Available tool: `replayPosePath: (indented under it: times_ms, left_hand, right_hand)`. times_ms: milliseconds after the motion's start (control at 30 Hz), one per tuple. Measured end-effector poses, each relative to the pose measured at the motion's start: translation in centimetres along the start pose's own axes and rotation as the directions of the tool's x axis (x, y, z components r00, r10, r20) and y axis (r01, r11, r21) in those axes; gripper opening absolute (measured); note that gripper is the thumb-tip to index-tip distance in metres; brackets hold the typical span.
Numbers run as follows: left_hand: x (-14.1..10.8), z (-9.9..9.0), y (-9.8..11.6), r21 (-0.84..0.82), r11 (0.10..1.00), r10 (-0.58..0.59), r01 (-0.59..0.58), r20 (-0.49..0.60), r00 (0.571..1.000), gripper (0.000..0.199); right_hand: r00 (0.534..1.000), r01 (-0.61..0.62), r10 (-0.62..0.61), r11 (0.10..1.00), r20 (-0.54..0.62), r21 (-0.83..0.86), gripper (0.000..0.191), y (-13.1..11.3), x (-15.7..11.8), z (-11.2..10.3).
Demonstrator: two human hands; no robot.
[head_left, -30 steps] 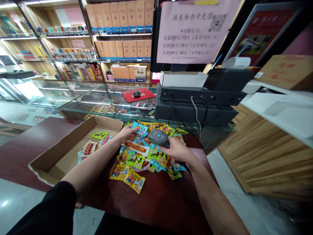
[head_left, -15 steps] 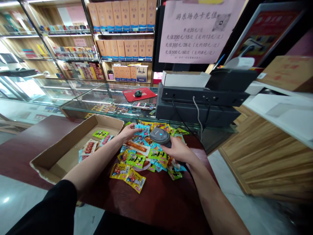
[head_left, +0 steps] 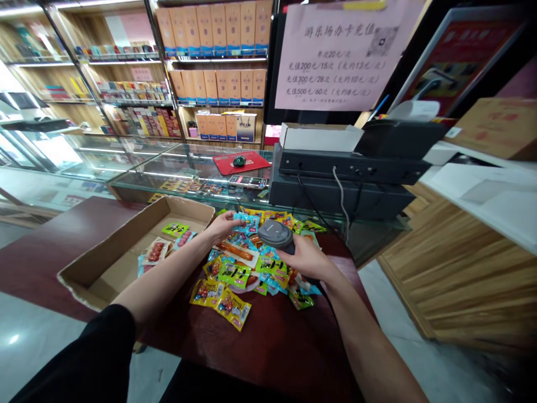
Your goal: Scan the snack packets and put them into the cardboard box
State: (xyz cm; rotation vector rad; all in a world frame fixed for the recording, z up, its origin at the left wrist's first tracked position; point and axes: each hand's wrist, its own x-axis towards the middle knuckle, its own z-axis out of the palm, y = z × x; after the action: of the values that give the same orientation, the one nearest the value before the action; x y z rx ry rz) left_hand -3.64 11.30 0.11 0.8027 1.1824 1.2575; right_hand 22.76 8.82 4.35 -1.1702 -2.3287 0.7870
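Between the fingers and thumb of my left hand (head_left: 226, 225) is a small blue snack packet (head_left: 247, 223), held above the far side of a snack pile. My right hand (head_left: 308, 256) wraps round the handle of a grey handheld barcode scanner (head_left: 274, 232), whose head is close to the blue packet's right. Beneath both hands lie green snack packets (head_left: 234, 274), a clear-wrapped sausage (head_left: 237, 252) and other blue and yellow packets. Two joined yellow packets (head_left: 220, 302) rest at the pile's near edge. My right fingers are partly hidden behind the scanner.
An open cardboard tray (head_left: 96, 268) on the left holds several packets. The dark red table (head_left: 201, 347) meets a glass display counter (head_left: 176, 168), which bears a red mat (head_left: 241, 162), a mouse and a phone (head_left: 248, 182). Black till equipment (head_left: 339, 190) with hanging cables stands behind the pile.
A blue light on top of the scanner has gone out. Both hands keep their holds, and the whole view has shifted slightly.
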Motion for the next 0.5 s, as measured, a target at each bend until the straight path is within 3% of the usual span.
replayPosePath:
  times_ms: [167,267,367,500]
  left_hand:
    - [-0.3,0.4,1.2,-0.001,1.000,0.019,-0.019,-0.050,0.999,0.042]
    - [-1.3,-1.0,2.7,0.045,0.998,0.041,-0.038,-0.072,0.997,0.043]
    - [-3.4,-4.2,4.6,0.104,0.992,0.084,-0.073,-0.105,0.991,0.043]
    - [-7.3,-10.0,7.1,0.211,0.970,0.161,-0.118,-0.199,0.967,0.046]
  right_hand:
    - [1.000,0.006,-0.006,1.000,-0.006,-0.003,0.031,-0.6,-0.2,0.0]
    - [1.000,0.023,-0.023,1.000,0.006,-0.006,0.030,-1.1,-0.4,-0.1]
    - [0.999,0.039,-0.039,0.999,0.022,-0.010,0.030,-1.5,-0.6,-0.1]
    - [0.999,0.030,-0.030,0.999,0.023,-0.026,0.034,-1.3,-0.6,0.4]
